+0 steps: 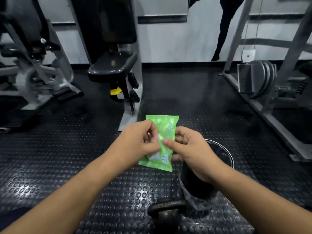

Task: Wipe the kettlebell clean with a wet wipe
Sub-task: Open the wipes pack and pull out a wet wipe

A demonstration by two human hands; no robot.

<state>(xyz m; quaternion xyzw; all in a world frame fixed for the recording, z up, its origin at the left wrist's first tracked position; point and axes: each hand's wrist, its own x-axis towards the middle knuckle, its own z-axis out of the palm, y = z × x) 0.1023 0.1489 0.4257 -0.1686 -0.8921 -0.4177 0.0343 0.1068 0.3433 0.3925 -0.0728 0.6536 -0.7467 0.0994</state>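
A green wet wipe pack (166,129) is held in the air between both hands. My right hand (192,149) holds the pack from its right side, thumb on the front. My left hand (140,141) pinches at the white flap or wipe in the middle of the pack. A dark, worn kettlebell (166,215) stands on the floor near the bottom of the view, below the hands and untouched.
A black cylindrical bin (219,154) stands on the studded rubber floor (67,166) just behind my right hand. A gym machine with a black seat (113,65) is at the back left. A grey rack with weight plates (263,76) runs along the right.
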